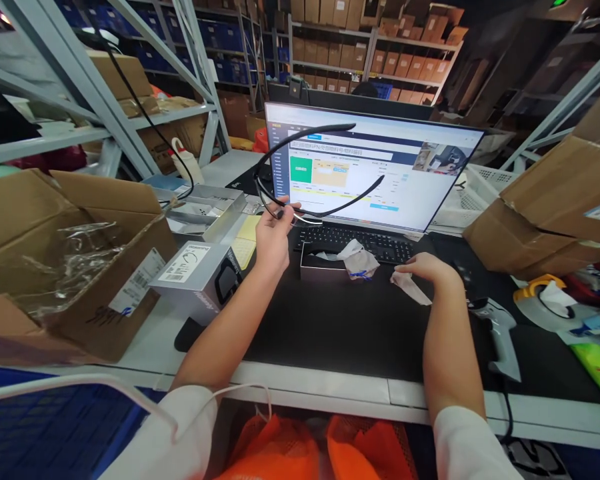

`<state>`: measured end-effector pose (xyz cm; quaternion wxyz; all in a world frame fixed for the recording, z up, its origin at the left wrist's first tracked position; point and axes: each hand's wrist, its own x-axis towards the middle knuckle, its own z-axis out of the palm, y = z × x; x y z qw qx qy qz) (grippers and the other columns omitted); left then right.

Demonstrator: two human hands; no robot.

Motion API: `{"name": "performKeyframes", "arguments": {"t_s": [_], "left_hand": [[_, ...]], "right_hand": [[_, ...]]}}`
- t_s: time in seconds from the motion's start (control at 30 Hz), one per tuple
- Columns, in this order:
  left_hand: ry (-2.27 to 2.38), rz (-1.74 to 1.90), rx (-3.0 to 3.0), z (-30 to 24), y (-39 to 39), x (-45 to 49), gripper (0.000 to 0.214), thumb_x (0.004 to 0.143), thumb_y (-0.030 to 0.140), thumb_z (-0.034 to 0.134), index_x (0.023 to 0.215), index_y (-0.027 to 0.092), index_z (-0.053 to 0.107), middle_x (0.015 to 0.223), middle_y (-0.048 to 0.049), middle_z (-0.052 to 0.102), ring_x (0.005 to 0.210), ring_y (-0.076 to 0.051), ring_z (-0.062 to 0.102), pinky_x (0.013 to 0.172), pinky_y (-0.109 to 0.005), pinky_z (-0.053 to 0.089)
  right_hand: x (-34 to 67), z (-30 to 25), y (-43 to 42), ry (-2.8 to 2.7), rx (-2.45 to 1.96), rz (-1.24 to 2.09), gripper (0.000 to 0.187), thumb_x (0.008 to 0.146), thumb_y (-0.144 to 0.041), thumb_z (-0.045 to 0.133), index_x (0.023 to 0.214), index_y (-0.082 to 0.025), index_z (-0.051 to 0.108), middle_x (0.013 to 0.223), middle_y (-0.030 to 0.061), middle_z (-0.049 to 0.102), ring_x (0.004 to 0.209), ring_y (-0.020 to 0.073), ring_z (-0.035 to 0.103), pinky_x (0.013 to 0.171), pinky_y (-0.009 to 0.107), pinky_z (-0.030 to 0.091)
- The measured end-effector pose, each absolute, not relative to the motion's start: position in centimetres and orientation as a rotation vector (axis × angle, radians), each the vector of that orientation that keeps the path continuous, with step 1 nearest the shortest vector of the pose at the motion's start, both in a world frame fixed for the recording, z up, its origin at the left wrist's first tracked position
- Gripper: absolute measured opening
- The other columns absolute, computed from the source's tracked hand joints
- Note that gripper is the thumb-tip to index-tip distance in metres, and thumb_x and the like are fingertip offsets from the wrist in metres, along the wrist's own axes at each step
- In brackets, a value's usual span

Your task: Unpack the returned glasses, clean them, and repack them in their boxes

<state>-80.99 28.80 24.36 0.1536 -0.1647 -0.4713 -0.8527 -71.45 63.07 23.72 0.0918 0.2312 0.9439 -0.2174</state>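
My left hand (274, 232) is closed on a pair of thin black glasses (310, 167), held up in front of the monitor (410, 180) with both temples spread out. My right hand (427, 270) rests low on the black desk mat (340, 327), fingers pinching a small white cloth or paper (410, 288). Between the hands lie a small open dark box (320, 265) and a crumpled white wrapper with blue marks (360, 261), just in front of the black keyboard (365, 241).
A grey product box (197, 277) and an open cardboard carton with plastic film (65, 260) stand at the left. A barcode scanner (497, 333) lies right of the mat. Stacked cartons (555, 200), a white basket (473, 193) and a tape dispenser (545, 300) fill the right side.
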Motion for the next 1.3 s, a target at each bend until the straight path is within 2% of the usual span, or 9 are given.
{"name": "performKeyframes", "arguments": {"t_s": [0.1, 0.17, 0.27, 0.33, 0.5, 0.87, 1.03, 1.13, 1.3], "left_hand": [[-1.395, -2.425, -0.514, 24.4, 28.8, -80.9, 0.051, 0.069, 0.055, 0.086, 0.104, 0.023, 0.068, 0.098, -0.0046, 0.075, 0.089, -0.018, 0.072, 0.090, -0.033, 0.056], [-1.453, -2.398, -0.566, 24.4, 28.9, -80.7, 0.050, 0.068, 0.053, 0.087, 0.103, 0.022, 0.069, 0.097, -0.0049, 0.075, 0.092, -0.019, 0.072, 0.092, -0.034, 0.055], [-1.541, -2.374, -0.631, 24.1, 29.5, -80.3, 0.049, 0.067, 0.050, 0.089, 0.102, 0.020, 0.071, 0.095, -0.0055, 0.075, 0.091, -0.019, 0.071, 0.093, -0.035, 0.054], [-1.599, -2.380, -0.679, 23.8, 29.8, -80.0, 0.048, 0.068, 0.048, 0.089, 0.102, 0.019, 0.073, 0.093, -0.0057, 0.076, 0.089, -0.018, 0.071, 0.091, -0.034, 0.054], [-1.680, -2.400, -0.811, 23.4, 30.2, -79.5, 0.045, 0.071, 0.045, 0.087, 0.105, 0.019, 0.074, 0.097, -0.0066, 0.077, 0.090, -0.018, 0.071, 0.090, -0.033, 0.054], [-1.732, -2.340, -0.819, 23.6, 30.3, -79.1, 0.043, 0.069, 0.043, 0.089, 0.102, 0.018, 0.075, 0.097, -0.0070, 0.077, 0.090, -0.019, 0.071, 0.088, -0.032, 0.053], [-1.600, -2.321, -0.665, 23.5, 29.9, -80.0, 0.044, 0.070, 0.043, 0.088, 0.104, 0.019, 0.074, 0.095, -0.0060, 0.076, 0.088, -0.017, 0.070, 0.089, -0.031, 0.053], [-1.568, -2.301, -0.608, 23.8, 29.5, -80.5, 0.047, 0.069, 0.047, 0.088, 0.104, 0.019, 0.073, 0.096, -0.0066, 0.076, 0.087, -0.017, 0.070, 0.088, -0.032, 0.053], [-1.567, -2.239, -0.644, 24.3, 29.1, -80.4, 0.050, 0.068, 0.050, 0.089, 0.103, 0.018, 0.073, 0.098, -0.0083, 0.075, 0.092, -0.020, 0.071, 0.091, -0.035, 0.053]], "right_hand": [[-71.7, 24.1, 60.4, 3.038, 0.540, -0.739, 0.036, 0.084, -0.045, 0.068, 0.095, -0.013, 0.079, 0.097, 0.0146, 0.078, 0.093, 0.0277, 0.071, 0.082, 0.034, 0.052], [-71.1, 24.9, 58.0, 3.217, 0.262, -0.998, 0.038, 0.088, -0.043, 0.063, 0.110, -0.015, 0.076, 0.107, 0.0129, 0.077, 0.100, 0.0263, 0.070, 0.091, 0.036, 0.051], [-69.7, 26.0, 54.7, 3.158, -0.146, -1.441, 0.051, 0.086, -0.043, 0.066, 0.129, -0.015, 0.066, 0.097, 0.0077, 0.076, 0.085, 0.0214, 0.069, 0.084, 0.036, 0.054], [-68.8, 26.6, 53.2, 3.111, -0.252, -1.527, 0.054, 0.088, -0.044, 0.065, 0.134, -0.015, 0.063, 0.088, 0.0051, 0.074, 0.077, 0.0191, 0.068, 0.077, 0.034, 0.055], [-68.0, 26.9, 52.9, 3.220, -0.265, -1.482, 0.039, 0.099, -0.043, 0.049, 0.117, -0.016, 0.072, 0.082, 0.0058, 0.073, 0.076, 0.0190, 0.068, 0.075, 0.033, 0.053], [-68.6, 26.6, 53.2, 3.259, -0.225, -1.417, 0.037, 0.098, -0.042, 0.050, 0.110, -0.017, 0.075, 0.085, 0.0074, 0.076, 0.077, 0.0207, 0.071, 0.075, 0.034, 0.056], [-69.5, 25.7, 53.9, 3.277, -0.194, -1.171, 0.037, 0.093, -0.038, 0.060, 0.124, -0.020, 0.070, 0.102, 0.0076, 0.076, 0.095, 0.0240, 0.070, 0.089, 0.040, 0.054], [-71.2, 23.9, 52.8, 3.440, -0.275, -1.071, 0.031, 0.093, -0.030, 0.056, 0.116, -0.018, 0.074, 0.111, 0.0115, 0.072, 0.111, 0.0268, 0.065, 0.102, 0.045, 0.049], [-75.9, 20.8, 48.6, 3.424, -0.524, -0.618, 0.028, 0.089, -0.014, 0.055, 0.100, -0.022, 0.080, 0.147, 0.0102, 0.056, 0.145, 0.0313, 0.039, 0.120, 0.052, 0.033]]}}
